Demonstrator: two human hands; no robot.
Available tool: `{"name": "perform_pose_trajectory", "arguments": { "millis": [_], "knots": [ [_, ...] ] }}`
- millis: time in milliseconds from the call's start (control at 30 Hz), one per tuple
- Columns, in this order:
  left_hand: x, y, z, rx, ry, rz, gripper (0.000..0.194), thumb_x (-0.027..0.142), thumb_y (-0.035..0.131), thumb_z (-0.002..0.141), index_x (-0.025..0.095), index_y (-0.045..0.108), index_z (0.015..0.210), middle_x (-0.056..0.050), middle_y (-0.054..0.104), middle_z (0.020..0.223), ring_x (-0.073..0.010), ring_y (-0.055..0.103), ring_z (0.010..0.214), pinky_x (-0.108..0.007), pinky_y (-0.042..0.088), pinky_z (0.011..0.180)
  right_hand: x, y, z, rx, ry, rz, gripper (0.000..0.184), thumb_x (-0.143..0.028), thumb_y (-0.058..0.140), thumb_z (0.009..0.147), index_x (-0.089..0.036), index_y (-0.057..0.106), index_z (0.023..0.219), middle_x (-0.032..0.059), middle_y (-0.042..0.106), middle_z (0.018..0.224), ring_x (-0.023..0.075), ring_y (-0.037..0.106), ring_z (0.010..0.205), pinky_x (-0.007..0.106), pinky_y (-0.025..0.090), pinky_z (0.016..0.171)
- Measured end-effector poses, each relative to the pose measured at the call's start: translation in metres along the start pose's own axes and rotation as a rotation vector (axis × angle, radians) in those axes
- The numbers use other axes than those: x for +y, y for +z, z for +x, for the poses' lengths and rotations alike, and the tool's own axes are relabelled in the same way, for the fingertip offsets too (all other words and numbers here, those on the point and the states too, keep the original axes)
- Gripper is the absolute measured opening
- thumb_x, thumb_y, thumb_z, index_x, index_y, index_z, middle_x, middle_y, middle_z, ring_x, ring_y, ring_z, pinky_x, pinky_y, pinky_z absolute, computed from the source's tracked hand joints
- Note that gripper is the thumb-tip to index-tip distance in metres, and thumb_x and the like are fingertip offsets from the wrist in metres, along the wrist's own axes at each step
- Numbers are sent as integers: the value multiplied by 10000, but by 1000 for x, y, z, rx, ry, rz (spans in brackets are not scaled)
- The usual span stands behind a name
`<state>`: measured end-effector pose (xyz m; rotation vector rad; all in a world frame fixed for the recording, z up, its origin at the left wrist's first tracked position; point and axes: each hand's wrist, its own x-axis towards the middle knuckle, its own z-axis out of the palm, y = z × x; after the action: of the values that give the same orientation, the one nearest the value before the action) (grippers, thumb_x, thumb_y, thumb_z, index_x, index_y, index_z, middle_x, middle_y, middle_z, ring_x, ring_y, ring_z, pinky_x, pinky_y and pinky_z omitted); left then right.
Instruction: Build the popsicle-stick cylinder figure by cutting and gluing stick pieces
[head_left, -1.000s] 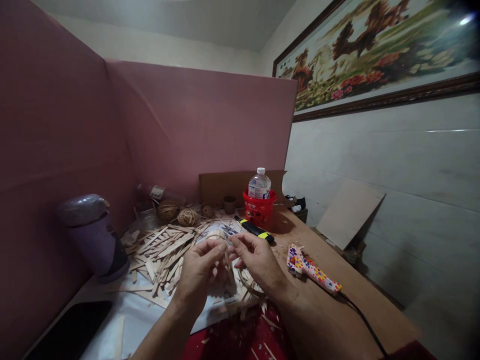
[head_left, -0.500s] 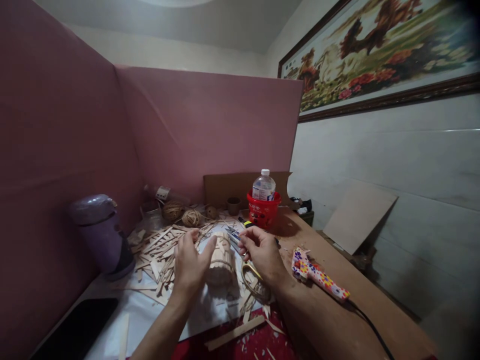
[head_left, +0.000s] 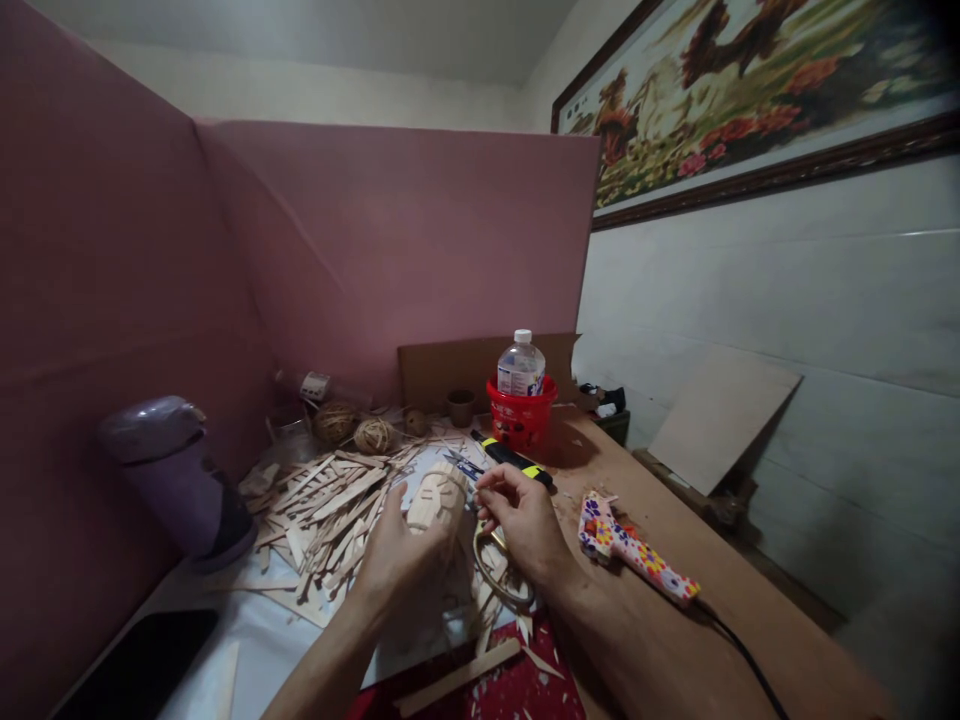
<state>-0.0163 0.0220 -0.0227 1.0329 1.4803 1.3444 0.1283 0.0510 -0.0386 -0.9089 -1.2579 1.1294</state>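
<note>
My left hand (head_left: 401, 550) is closed around the lower part of a small barrel-shaped piece (head_left: 433, 500) covered in pale wooden strips. The piece tilts, and short strips stand out on its facing side. Just right of it, my right hand (head_left: 529, 520) has thumb and forefinger pinched together; what lies between them is too small to make out. Under the right hand are gold-handled scissors (head_left: 517, 598), partly covered by the wrist. Beyond the hands lie a black and yellow utility knife (head_left: 510, 458) and a thin-bladed blue tool (head_left: 466, 464).
Loose wooden sticks (head_left: 337, 510) are heaped on the left. A flower-patterned glue gun (head_left: 634, 555) with a cord lies right. Behind stand a red bucket (head_left: 521, 418) holding a bottle (head_left: 523, 368), and twine balls (head_left: 373, 435). A purple flask (head_left: 180, 490) and black phone (head_left: 139, 660) are left.
My left hand has moved from beside the barrel-shaped piece to a grip around it, and the piece has turned and tilted. My right hand keeps its pinch. The view has shifted slightly.
</note>
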Motion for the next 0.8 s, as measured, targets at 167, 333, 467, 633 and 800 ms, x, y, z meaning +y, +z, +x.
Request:
{"name": "perform_pose_trajectory", "arguments": {
  "millis": [167,333,467,633,800],
  "knots": [
    [6,8,-15,-107,48,79,714,206,760,528,121,492,1185,-77,671,852,-241,647,742,-286,485,603,-8,-8,1,-41,-125,-74,133,-237,535,793,-170,649,812,-13,575,657,124,521,589,237,424,548],
    [-7,7,-14,-331,224,122,569,176,703,597,159,542,1143,-85,664,1026,-253,628,930,-309,494,762,-16,-16,-2,-180,-406,-349,271,-22,469,720,-188,668,799,15,635,799,154,576,763,254,433,672],
    [-10,4,-9,-315,142,74,604,190,731,553,150,560,1131,-91,678,1014,-276,630,929,-331,502,751,-20,-16,-5,-267,-484,-489,286,21,459,716,-177,630,832,20,626,786,150,579,742,252,427,677],
    [-3,3,-10,-299,134,-5,533,257,747,567,153,605,1070,-105,667,1066,-300,602,1011,-356,474,820,-19,-15,-8,-295,-550,-592,261,33,449,722,-179,581,798,16,572,795,150,546,754,254,401,686],
    [-1,-2,-8,-306,205,23,337,300,709,660,153,661,960,-111,659,1061,-299,564,1087,-379,406,935,-14,-13,-11,-315,-570,-630,224,8,458,731,-186,558,779,13,551,801,154,524,754,259,387,683]
  ]
}}
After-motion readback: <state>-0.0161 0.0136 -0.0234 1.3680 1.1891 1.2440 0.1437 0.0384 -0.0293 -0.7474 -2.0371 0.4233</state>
